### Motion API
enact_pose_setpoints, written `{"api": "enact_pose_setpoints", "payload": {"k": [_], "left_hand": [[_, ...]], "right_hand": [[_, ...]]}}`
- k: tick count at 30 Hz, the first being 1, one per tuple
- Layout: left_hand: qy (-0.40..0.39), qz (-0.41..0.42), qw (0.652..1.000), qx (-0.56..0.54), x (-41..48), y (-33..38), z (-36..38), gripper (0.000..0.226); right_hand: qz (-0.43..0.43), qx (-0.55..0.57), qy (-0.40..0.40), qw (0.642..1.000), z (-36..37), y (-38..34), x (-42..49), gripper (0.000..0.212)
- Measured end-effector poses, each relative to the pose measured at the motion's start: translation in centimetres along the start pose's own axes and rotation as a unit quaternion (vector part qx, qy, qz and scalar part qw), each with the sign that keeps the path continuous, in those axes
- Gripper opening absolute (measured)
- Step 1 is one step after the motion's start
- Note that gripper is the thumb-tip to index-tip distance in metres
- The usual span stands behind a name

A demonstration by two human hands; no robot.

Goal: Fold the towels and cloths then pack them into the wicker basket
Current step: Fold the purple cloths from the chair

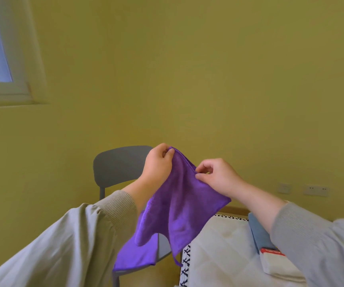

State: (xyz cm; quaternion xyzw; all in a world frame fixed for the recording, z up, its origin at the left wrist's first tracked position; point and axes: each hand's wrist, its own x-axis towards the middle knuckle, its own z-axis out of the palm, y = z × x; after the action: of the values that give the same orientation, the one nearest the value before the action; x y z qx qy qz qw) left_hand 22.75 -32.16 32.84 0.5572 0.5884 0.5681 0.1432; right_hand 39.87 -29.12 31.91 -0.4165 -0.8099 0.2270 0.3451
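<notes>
Grey sleeves [63,245] lifted, left hand [158,162] and right hand [218,177] pinch the purple cloth [179,208] aloft; folding looks barely begun; next, match corners.

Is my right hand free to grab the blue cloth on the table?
Probably not yet: the right hand pinches the purple cloth; the blue cloth lies on the table below it, partly hidden.

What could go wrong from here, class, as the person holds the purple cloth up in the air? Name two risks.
The left hand and right hand only pinch the purple cloth by its top edge, so it might slip and drop. Its lower corners hang unevenly before the grey chair, so the fold may come out crooked.
</notes>
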Motion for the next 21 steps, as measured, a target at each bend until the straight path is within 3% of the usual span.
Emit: {"api": "enact_pose_setpoints", "payload": {"k": [8, 13, 15, 18, 21], "left_hand": [[-0.006, 0.012, 0.999, 0.050, 0.2, -0.9, -2.6, 0.018], [-0.007, 0.016, 0.998, 0.062, 0.1, -1.6, -4.1, 0.023], [-0.015, 0.055, 0.992, 0.114, -0.1, -1.6, -4.9, 0.026], [-0.054, 0.157, 0.956, 0.242, -0.1, -1.7, -6.7, 0.027], [-0.086, 0.288, 0.892, 0.339, 0.2, -2.0, -8.2, 0.027]], "right_hand": [[0.072, 0.016, -0.010, 0.997, 0.8, 0.2, 0.4, 0.016], [0.075, -0.016, -0.002, 0.997, 1.4, -0.5, 1.1, 0.010], [0.069, -0.032, 0.020, 0.997, 1.9, -0.9, 1.4, 0.010], [0.059, -0.038, 0.032, 0.997, 2.2, -1.7, 1.8, 0.011], [0.043, -0.047, 0.032, 0.997, 2.3, -2.4, 2.0, 0.011]]}}
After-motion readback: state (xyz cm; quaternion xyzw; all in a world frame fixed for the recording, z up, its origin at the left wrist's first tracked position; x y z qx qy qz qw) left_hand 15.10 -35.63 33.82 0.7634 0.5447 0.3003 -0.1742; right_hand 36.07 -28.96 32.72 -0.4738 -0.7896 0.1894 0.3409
